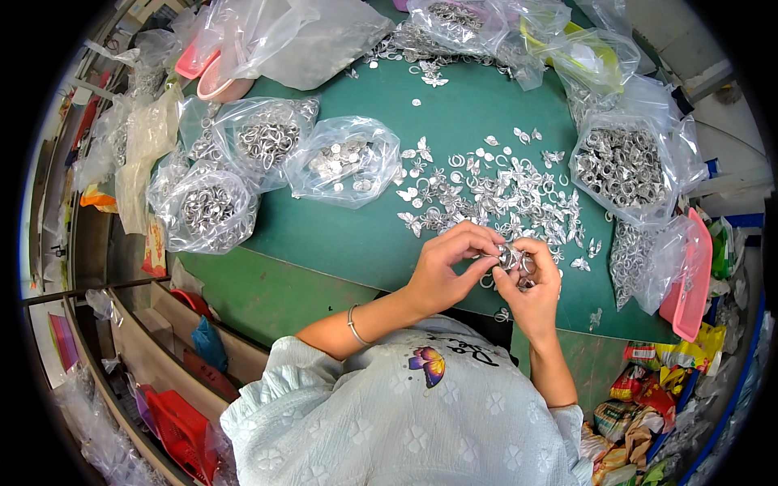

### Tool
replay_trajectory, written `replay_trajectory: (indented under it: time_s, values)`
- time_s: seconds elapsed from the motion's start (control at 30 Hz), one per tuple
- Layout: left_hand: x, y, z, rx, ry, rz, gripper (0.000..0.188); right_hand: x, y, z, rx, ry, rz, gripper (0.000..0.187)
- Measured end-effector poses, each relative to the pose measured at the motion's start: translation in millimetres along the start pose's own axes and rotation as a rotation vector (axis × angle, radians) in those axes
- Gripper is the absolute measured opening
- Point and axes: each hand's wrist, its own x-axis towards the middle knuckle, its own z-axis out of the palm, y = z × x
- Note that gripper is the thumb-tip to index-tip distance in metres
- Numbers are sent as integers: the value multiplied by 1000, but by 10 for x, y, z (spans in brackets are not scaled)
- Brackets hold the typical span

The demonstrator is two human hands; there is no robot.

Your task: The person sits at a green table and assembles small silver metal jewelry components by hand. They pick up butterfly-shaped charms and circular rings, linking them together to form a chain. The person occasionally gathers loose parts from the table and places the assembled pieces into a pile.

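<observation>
Bright light, fisheye-bent edges

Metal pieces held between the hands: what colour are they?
The metal pieces are shiny silver, best seen in the head view.

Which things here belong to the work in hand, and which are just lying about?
Work in hand:
- left hand and right hand, both holding silver pieces
- loose pile on the table
- open bags, probably

Lying about, apparently:
- red basket
- blue bag
- coloured packets
</observation>
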Motion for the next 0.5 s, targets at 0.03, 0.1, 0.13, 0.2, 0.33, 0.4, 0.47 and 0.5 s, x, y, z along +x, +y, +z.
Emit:
replay_trajectory:
  time_s: [0.03,0.1,0.13,0.2,0.33,0.4,0.47,0.5]
  values:
    - [3,-1,-17,35,-9,5,14,2,-1,-5,-12,-7,-10,29]
    - [4,15,-32,56,-23,3,12,7,0,-25,17,-36,-13,28]
    - [6,22,-41,66,-30,3,11,10,1,-38,32,-50,-14,28]
    - [69,23,-103,210,-95,222,9,32,-44,-84,171,-113,68,27]
    - [96,-57,-141,-144,-139,51,7,45,-111,-109,334,-203,185,24]
    - [77,-22,-113,-217,-105,-28,8,47,-117,-122,313,-218,179,23]
    - [93,47,-116,-73,-121,7,9,54,-103,-119,279,-218,152,23]
    - [114,88,-137,104,-155,82,10,52,-79,-116,253,-208,128,23]
